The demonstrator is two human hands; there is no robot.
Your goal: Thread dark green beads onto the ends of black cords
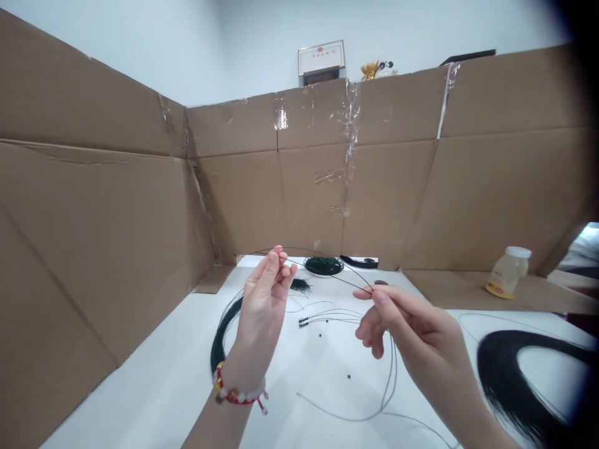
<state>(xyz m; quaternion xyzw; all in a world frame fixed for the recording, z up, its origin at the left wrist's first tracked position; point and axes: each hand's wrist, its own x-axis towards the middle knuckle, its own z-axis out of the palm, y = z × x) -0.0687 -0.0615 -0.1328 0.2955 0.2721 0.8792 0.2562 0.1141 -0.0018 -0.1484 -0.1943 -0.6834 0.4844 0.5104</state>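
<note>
My left hand (266, 293) is raised above the white table, its fingertips pinched on one end of a thin dark thread (327, 277). My right hand (402, 318) pinches the same thread farther along, between thumb and forefinger. The thread runs between both hands, then loops down from the right hand onto the table (154, 386). A beaded red and white bracelet (238, 391) circles my left wrist. Below the hands lie a few short threads with small dark beads (303, 322) on their ends, and loose beads (349, 376).
Cardboard walls (116, 237) enclose the table on the left and back. A small dish of dark beads (323, 265) sits at the back. Bundles of black thread lie at left (219, 340) and at right (505, 374). A yellowish bottle with a white cap (508, 272) stands at right.
</note>
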